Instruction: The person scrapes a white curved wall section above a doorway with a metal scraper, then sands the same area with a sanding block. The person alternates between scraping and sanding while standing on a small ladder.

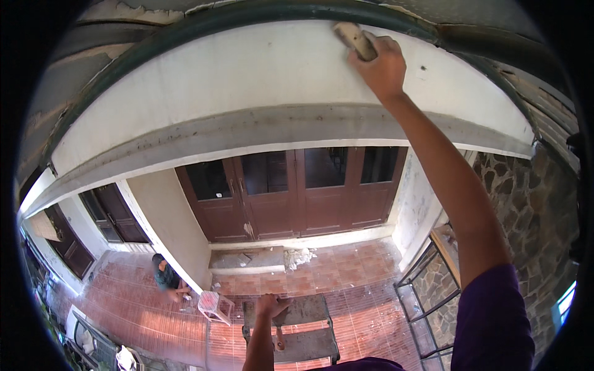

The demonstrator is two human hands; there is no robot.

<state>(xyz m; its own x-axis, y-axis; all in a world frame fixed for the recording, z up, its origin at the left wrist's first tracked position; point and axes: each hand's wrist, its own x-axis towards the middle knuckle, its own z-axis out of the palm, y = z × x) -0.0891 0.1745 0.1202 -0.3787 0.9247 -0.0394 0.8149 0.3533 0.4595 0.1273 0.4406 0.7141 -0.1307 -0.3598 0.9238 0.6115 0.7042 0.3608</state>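
My right hand (382,65) is raised high against the white wall panel (247,68). Its fingers are wrapped round a pale wooden block (354,39) with dark specks, perhaps a sanding block, whose far end lies close to the panel's upper edge. Down below, my left hand (270,305) holds the top of a dark, worn stepladder (303,310), at its left part. On the step beneath lies a tool with a wooden handle (279,339); the rest of it is hard to make out.
A dark green beam (297,12) curves above the panel, and a grey ledge (260,123) runs below it. Brown doors (266,213) stand behind. On the tiled floor are a pale stool (215,304), a seated person (166,275) and white rubble (298,258). A black metal frame (427,309) stands right.
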